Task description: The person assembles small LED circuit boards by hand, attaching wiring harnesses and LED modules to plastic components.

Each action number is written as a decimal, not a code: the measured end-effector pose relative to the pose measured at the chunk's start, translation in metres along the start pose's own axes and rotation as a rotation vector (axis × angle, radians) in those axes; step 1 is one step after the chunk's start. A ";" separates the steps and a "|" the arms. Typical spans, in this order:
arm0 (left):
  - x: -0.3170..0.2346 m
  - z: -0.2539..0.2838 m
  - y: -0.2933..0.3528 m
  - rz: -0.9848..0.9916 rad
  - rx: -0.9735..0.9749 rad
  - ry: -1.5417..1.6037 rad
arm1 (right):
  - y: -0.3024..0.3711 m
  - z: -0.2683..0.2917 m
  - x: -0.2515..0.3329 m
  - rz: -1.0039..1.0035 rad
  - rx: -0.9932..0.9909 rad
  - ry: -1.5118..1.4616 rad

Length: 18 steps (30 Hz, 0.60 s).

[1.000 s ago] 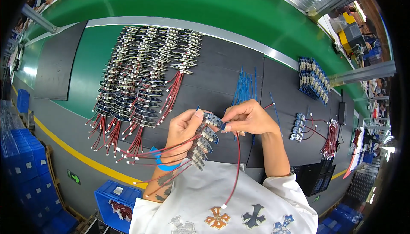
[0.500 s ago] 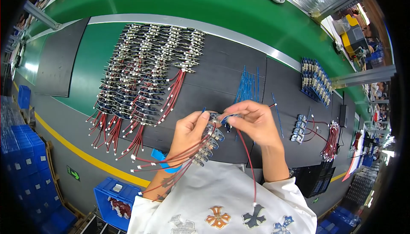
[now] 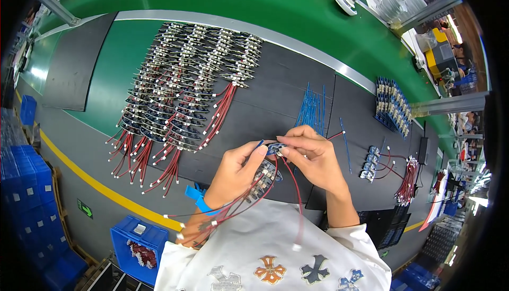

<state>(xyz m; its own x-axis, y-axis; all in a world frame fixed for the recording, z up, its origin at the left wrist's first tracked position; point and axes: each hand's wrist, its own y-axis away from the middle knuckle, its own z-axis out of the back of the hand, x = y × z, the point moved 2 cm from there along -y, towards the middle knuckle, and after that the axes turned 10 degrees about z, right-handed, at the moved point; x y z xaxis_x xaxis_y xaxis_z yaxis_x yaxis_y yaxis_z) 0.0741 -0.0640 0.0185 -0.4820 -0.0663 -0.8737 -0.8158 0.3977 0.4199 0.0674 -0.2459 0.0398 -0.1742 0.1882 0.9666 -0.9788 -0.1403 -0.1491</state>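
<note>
My left hand [image 3: 237,170] grips a fan of small circuit boards [image 3: 265,176] whose red wires [image 3: 228,212] trail down past my wrist. A blue band [image 3: 195,197] circles that wrist. My right hand [image 3: 313,155] pinches one small blue board [image 3: 275,148] at the top of the bunch, fingertips touching the left thumb. One red wire [image 3: 295,195] hangs from that board toward my white shirt, and another red wire [image 3: 335,134] sticks out to the right.
Rows of finished boards with red wires [image 3: 185,87] lie on the black mat [image 3: 275,94] at the left. Loose blue wires [image 3: 313,108] lie behind my hands. More boards [image 3: 392,105] and red wire bundles [image 3: 407,179] sit right. A blue bin [image 3: 135,240] stands lower left.
Both hands stayed together over the mat. The right fingers shifted along the top board, and the hanging red wire swung lower toward my shirt.
</note>
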 end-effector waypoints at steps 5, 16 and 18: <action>-0.005 0.004 0.005 0.070 0.083 0.035 | 0.000 0.002 0.003 -0.059 0.032 -0.105; 0.009 0.014 0.022 -0.011 -0.084 0.131 | -0.025 0.006 0.011 0.102 0.283 0.008; 0.016 0.025 0.030 0.173 -0.091 0.307 | -0.041 0.008 0.014 0.084 0.219 -0.057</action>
<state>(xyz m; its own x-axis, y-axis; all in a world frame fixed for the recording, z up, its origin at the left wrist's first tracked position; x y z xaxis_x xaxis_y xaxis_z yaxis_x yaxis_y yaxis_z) 0.0498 -0.0299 0.0108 -0.6777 -0.2823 -0.6790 -0.7321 0.3451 0.5873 0.1058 -0.2454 0.0611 -0.2413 0.1125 0.9639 -0.9134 -0.3618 -0.1865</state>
